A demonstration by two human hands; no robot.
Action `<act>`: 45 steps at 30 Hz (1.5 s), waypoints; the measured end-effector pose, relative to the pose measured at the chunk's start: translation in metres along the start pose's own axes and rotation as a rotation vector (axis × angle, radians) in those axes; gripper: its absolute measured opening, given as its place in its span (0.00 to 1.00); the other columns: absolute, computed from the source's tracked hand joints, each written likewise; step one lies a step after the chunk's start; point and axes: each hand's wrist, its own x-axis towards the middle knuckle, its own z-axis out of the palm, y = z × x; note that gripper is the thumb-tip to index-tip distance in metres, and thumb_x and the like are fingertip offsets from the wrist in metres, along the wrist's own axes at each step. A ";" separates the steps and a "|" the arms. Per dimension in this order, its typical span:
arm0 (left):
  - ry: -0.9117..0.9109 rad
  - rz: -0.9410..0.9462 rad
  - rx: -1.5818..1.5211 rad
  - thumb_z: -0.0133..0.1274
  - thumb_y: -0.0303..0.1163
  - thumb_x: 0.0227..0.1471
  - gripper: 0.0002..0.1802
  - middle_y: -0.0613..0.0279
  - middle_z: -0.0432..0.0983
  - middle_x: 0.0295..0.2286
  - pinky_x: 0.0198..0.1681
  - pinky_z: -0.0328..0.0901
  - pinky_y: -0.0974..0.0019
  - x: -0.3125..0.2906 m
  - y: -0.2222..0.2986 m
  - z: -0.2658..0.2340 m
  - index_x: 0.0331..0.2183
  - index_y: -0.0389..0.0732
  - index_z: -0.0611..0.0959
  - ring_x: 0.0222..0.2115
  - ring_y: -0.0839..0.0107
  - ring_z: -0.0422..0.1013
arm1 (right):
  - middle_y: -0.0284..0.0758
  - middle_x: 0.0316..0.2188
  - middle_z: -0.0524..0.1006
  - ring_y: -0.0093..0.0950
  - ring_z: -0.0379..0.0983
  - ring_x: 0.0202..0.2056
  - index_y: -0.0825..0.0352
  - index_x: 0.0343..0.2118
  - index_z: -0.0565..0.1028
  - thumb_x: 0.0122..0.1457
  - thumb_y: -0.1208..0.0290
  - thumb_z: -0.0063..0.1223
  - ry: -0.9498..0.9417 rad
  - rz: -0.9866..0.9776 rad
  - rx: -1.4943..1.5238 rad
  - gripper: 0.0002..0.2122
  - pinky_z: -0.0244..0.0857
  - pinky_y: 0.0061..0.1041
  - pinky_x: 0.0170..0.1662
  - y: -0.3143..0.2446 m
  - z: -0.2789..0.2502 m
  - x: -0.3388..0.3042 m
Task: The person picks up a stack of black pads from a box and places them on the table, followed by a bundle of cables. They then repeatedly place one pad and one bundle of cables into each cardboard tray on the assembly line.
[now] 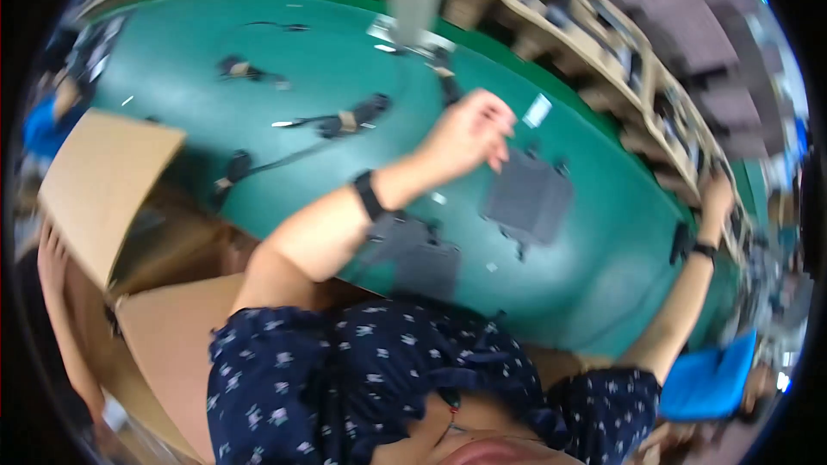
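My left hand [472,133] hovers over the green table with its fingers curled in. Motion smears it, and whatever it may hold is hidden. Just right of it lies a flat dark grey panel [530,198] with small black tabs at its edges. A similar grey panel [426,269] rests nearer my body, partly under my forearm. Far to the right, my right hand [717,196] reaches to the edge of the wooden shelf [650,108]; its fingers are blurred and partly hidden. Near that wrist is a small black item [680,243].
Bundled black cables [349,120] lie on the green table [319,43], left of centre. An opened cardboard box [164,327] stands at my left, with another person's hand [52,254] at its flap. A grey post [415,0] rises at the far edge. A blue chair back [711,379] is at right.
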 end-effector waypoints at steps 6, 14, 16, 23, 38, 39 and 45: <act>-0.110 -0.020 0.060 0.43 0.32 0.56 0.11 0.58 0.68 0.28 0.20 0.66 0.75 0.014 0.009 0.028 0.36 0.34 0.68 0.21 0.75 0.69 | 0.51 0.25 0.75 0.43 0.73 0.28 0.75 0.30 0.74 0.50 0.71 0.45 0.097 -0.024 0.233 0.11 0.67 0.36 0.31 0.082 0.018 -0.008; -0.118 -0.024 0.107 0.44 0.31 0.55 0.10 0.58 0.69 0.29 0.21 0.66 0.75 0.011 0.000 0.035 0.35 0.34 0.69 0.22 0.75 0.69 | 0.39 0.33 0.74 0.37 0.71 0.37 0.59 0.40 0.72 0.54 0.67 0.39 -0.181 0.178 -0.276 0.12 0.64 0.37 0.40 0.091 0.035 0.006; -0.105 -0.054 0.124 0.44 0.31 0.55 0.10 0.58 0.69 0.29 0.21 0.66 0.75 0.012 -0.006 0.036 0.35 0.34 0.69 0.22 0.75 0.69 | 0.33 0.43 0.71 0.34 0.68 0.43 0.52 0.43 0.70 0.55 0.64 0.38 0.221 -0.015 -0.400 0.14 0.62 0.41 0.42 0.079 0.043 -0.012; -0.036 -0.095 0.157 0.43 0.31 0.55 0.10 0.57 0.69 0.29 0.22 0.67 0.75 0.019 -0.002 0.030 0.35 0.33 0.69 0.22 0.75 0.69 | 0.46 0.55 0.56 0.45 0.52 0.55 0.56 0.52 0.64 0.34 0.50 0.60 -0.084 -0.990 0.589 0.37 0.49 0.46 0.54 -0.133 -0.057 -0.157; -0.049 -0.088 0.222 0.41 0.31 0.56 0.10 0.58 0.69 0.29 0.21 0.66 0.76 0.018 -0.008 0.031 0.35 0.34 0.70 0.22 0.76 0.68 | 0.45 0.53 0.60 0.40 0.54 0.56 0.58 0.47 0.69 0.41 0.70 0.54 -0.260 -0.941 0.651 0.25 0.43 0.46 0.58 -0.143 -0.044 -0.203; -0.048 -0.088 0.215 0.41 0.31 0.56 0.10 0.58 0.69 0.29 0.21 0.66 0.76 0.017 -0.008 0.031 0.35 0.34 0.70 0.22 0.76 0.68 | 0.45 0.53 0.60 0.40 0.54 0.56 0.58 0.47 0.69 0.41 0.70 0.54 -0.258 -0.940 0.658 0.25 0.43 0.46 0.58 -0.142 -0.044 -0.201; -0.055 -0.073 0.215 0.42 0.30 0.56 0.09 0.57 0.69 0.29 0.22 0.66 0.75 0.019 -0.004 0.034 0.35 0.34 0.70 0.22 0.75 0.69 | 0.32 0.36 0.76 0.29 0.72 0.39 0.61 0.32 0.76 0.40 0.79 0.53 -0.100 -0.749 1.036 0.13 0.63 0.29 0.45 -0.121 -0.052 -0.182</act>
